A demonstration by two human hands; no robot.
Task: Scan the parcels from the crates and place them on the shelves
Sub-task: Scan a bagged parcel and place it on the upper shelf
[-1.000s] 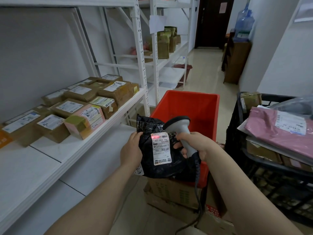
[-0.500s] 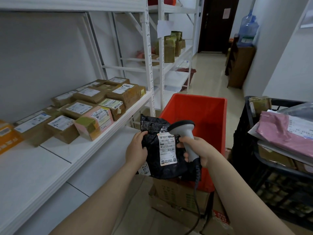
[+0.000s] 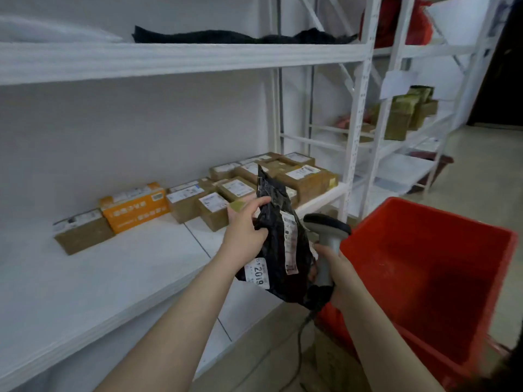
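Note:
My left hand (image 3: 245,225) grips a black plastic parcel (image 3: 278,250) by its left edge, holding it upright in front of the white middle shelf (image 3: 127,267). The parcel carries a white shipping label and a sticker reading 2019. To the right of the parcel, my right hand (image 3: 336,271) holds the grey barcode scanner (image 3: 325,236) by its handle. The scanner's cable hangs down toward the floor. A red crate (image 3: 430,267) stands to the right, its inside bare in what shows.
Brown cardboard boxes (image 3: 235,190) and an orange box (image 3: 135,206) line the back of the middle shelf. Black bags (image 3: 240,36) lie on the upper shelf. More shelving with parcels (image 3: 407,111) stands farther right. A cardboard box sits on the floor under the crate.
My view has swung left and up toward the shelves. The left hand has lifted the parcel and turned it edge-on, away from the scanner. The black crate is out of view.

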